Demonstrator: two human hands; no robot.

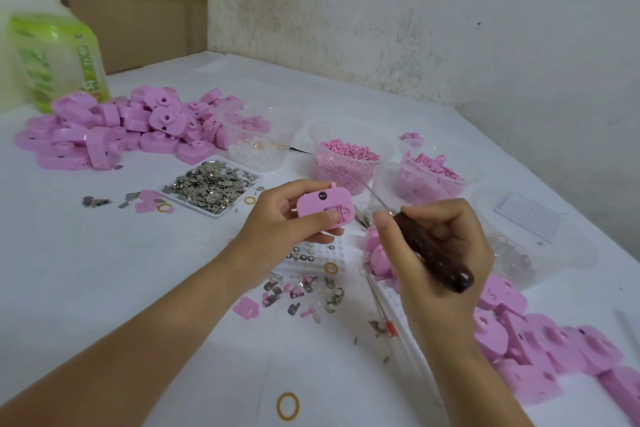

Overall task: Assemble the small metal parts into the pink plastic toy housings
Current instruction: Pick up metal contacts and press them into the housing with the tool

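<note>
My left hand [277, 218] grips a pink plastic housing [323, 206] above the table, thumb pressed on its lower edge beside a small pink latch part. My right hand [436, 250] holds a screwdriver by its dark brown handle [433, 253]; the thin metal shaft [377, 196] points up and left, behind the housing's right edge. A white tray of small metal parts [211, 185] lies to the left. Loose metal pieces [311, 291] are scattered under my hands.
A heap of pink housings [114, 128] sits far left, another [554, 350] at the right. Clear cups hold clear bits [259, 142], pink pellets [346, 159] and pink parts [429, 173]. A second screwdriver [388, 319], rubber bands [287, 406] and a green bag [55, 55] are nearby.
</note>
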